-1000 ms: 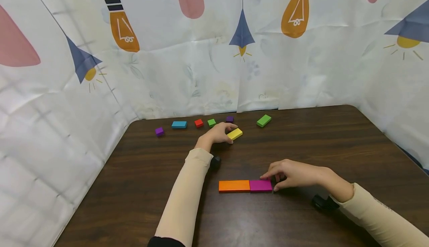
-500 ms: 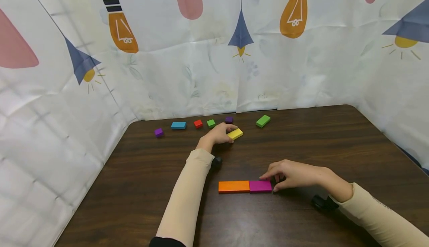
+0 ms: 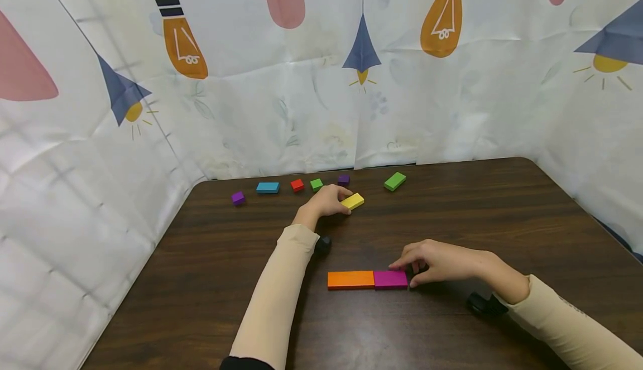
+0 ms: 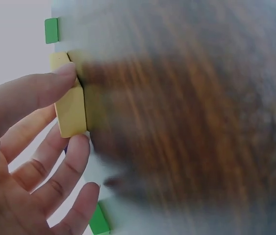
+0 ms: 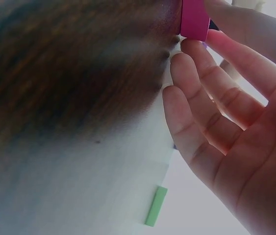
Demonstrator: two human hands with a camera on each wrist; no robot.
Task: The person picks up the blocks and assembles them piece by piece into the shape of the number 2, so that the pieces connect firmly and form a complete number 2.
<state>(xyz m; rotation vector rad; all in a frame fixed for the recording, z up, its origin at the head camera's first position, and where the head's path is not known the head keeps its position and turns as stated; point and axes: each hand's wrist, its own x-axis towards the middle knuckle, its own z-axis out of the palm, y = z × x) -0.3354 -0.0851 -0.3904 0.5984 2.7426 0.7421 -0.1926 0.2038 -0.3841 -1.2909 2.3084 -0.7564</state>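
Observation:
My left hand [image 3: 327,200] reaches to the far part of the table and pinches a yellow block [image 3: 354,201]. In the left wrist view, the thumb lies across one face of that yellow block [image 4: 72,115], with the other fingers behind and below it. Nearer to me, an orange block [image 3: 350,280] and a magenta block [image 3: 390,279] lie end to end in a row. My right hand [image 3: 438,259] holds the magenta block's right end between thumb and index finger. The right wrist view has the magenta block [image 5: 194,22] at the top, the remaining fingers loosely bent below it.
Along the back of the dark wooden table [image 3: 477,208] lie a purple block [image 3: 238,197], a blue block [image 3: 268,187], a red block [image 3: 297,185], a small green block [image 3: 316,184], a dark purple block [image 3: 344,179] and a longer green block [image 3: 395,181]. A printed curtain [image 3: 311,119] hangs behind.
Almost nothing differs. The left hand stays on the yellow block, its index finger shifted very slightly back, and the right hand keeps its place at the magenta block.

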